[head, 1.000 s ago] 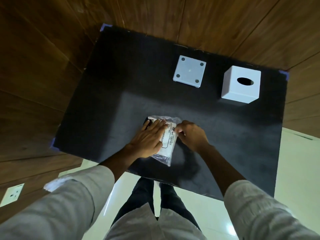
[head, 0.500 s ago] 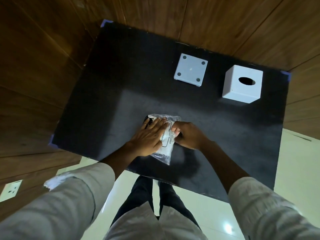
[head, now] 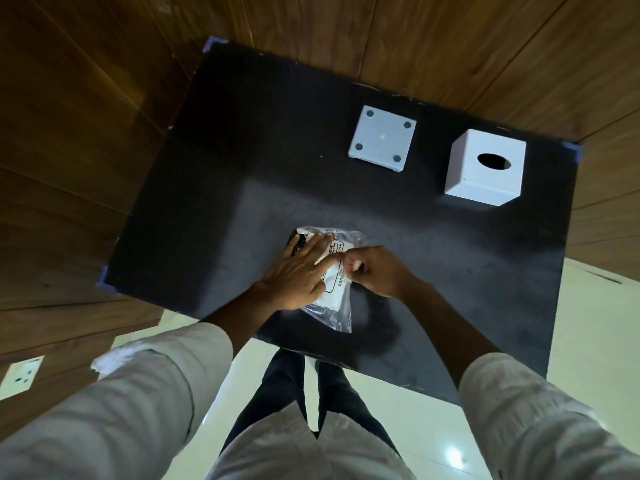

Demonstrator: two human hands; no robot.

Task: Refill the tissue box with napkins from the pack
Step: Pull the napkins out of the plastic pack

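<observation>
A clear plastic napkin pack (head: 335, 289) with a printed white label lies near the front edge of the black table (head: 207, 188). My left hand (head: 298, 271) rests flat on the pack's left half, fingers spread and pressing it down. My right hand (head: 375, 270) pinches the wrapper at the pack's right edge with curled fingers. At the back right stands the white cube tissue box (head: 485, 168), its oval slot facing up and dark inside. Its flat white base plate (head: 382, 140), with four round feet showing, lies to the left of the box.
Wooden wall panels surround the table on the left and at the back. Blue tape marks the table's corners. Below the front edge are a pale glossy floor and my legs. A wall socket (head: 22, 375) sits low at the left.
My right hand has shifted slightly along the pack's right edge and its fingers have curled tighter on the wrapper. The left hand stays pressed on the pack.
</observation>
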